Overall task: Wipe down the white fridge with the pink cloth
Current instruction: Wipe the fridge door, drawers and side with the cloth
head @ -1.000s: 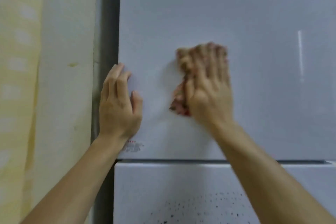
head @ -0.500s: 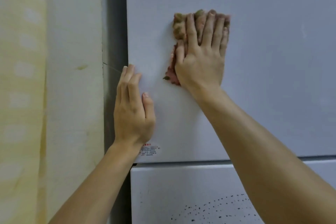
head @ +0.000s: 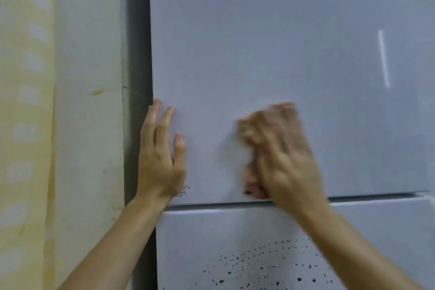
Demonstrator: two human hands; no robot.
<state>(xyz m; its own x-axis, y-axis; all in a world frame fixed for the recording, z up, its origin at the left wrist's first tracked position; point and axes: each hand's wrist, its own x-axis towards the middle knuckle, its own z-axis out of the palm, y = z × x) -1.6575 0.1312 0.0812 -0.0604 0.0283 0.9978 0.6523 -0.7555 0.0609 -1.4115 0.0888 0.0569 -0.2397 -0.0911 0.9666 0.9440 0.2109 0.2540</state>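
Observation:
The white fridge [head: 270, 42] fills most of the view, its upper door ending at a seam above a lower door with a black dotted pattern. My right hand [head: 280, 153], blurred by motion, presses the pink cloth [head: 253, 189] flat against the lower part of the upper door; only the cloth's left and bottom edges show past the palm. My left hand [head: 160, 155] rests flat with straight fingers on the door's left edge, over a small printed label.
A dark gap [head: 137, 54] runs between the fridge and a cream wall [head: 89, 101] on the left. A yellowish patterned curtain [head: 23, 125] hangs at the far left.
My right hand has slid the cloth down from high on the door to just above the seam. The left hand has stayed on the door's left edge.

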